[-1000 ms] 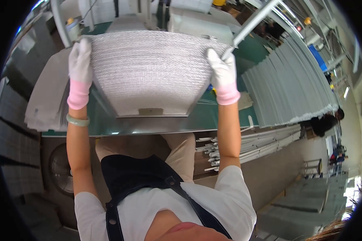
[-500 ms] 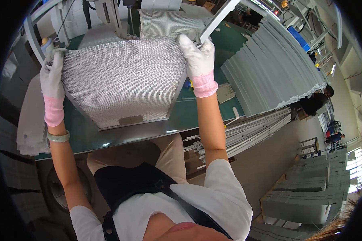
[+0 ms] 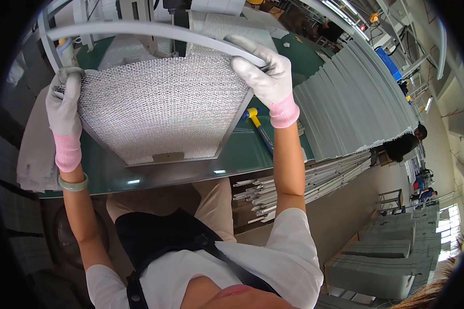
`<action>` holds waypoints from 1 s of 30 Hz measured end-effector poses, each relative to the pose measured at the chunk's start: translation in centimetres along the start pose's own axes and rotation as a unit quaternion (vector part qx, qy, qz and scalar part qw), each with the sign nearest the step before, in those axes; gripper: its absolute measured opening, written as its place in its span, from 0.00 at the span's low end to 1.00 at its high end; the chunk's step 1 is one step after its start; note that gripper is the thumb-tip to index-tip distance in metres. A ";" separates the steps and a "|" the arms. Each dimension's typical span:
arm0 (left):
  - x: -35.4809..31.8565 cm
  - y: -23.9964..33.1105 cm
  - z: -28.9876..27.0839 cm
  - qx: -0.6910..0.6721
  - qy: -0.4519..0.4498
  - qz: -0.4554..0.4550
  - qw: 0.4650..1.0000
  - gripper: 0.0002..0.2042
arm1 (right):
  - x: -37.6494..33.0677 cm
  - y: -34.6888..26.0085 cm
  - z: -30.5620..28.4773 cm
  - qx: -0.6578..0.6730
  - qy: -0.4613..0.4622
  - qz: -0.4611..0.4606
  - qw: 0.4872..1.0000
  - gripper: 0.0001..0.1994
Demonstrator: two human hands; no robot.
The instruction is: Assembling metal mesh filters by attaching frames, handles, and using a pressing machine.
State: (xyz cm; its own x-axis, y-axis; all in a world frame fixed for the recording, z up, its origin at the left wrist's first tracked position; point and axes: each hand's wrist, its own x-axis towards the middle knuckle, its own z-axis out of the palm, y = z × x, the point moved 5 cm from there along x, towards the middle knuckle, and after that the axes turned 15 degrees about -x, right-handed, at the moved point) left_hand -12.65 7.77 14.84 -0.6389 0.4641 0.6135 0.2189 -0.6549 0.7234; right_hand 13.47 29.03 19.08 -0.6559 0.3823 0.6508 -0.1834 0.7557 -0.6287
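A silver metal-mesh filter panel (image 3: 160,108) stands tilted on the green workbench, with a thin metal frame along its sides and lower edge. My left hand (image 3: 65,100), in a white glove with a pink cuff, is closed on the panel's upper left corner. In my right hand (image 3: 267,72), gloved alike, is the right end of a long pale metal frame strip (image 3: 154,29). The strip spans above the panel's open upper edge, apart from it on the left. My right fingers are close to the panel's upper right corner; whether they touch it I cannot tell.
A mallet (image 3: 258,123) with a yellow head lies right of the panel on the green workbench (image 3: 100,177). Stacked mesh sheets (image 3: 232,28) stand behind. To the right are a tall stack of grey sheets (image 3: 350,103) and a bundle of metal strips (image 3: 273,193). A person (image 3: 404,144) sits beyond.
The strip in my right hand has swung from pointing up and right to lying across above the panel. My right hand has shifted right, and the mallet now shows more fully.
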 end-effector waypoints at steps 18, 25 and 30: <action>-0.4 2.0 4.8 -0.051 0.203 0.143 0.968 0.18 | 0.5 0.6 -0.3 -0.060 -0.043 0.026 0.997 0.13; -0.3 1.7 4.6 0.065 0.230 0.192 0.952 0.11 | 0.7 0.9 -0.6 -0.091 -0.037 0.019 0.995 0.13; 0.0 1.3 4.6 -0.129 0.089 0.222 0.962 0.20 | 0.9 1.3 -0.9 -0.094 -0.041 0.032 0.994 0.13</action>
State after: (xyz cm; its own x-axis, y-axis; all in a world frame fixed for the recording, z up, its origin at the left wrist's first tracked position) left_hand -8.91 9.67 17.21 -0.6464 0.0104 0.7629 0.3234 -0.9019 0.2864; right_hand 13.26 30.82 19.23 -0.7201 0.3938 0.5713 -0.0050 0.8204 -0.5718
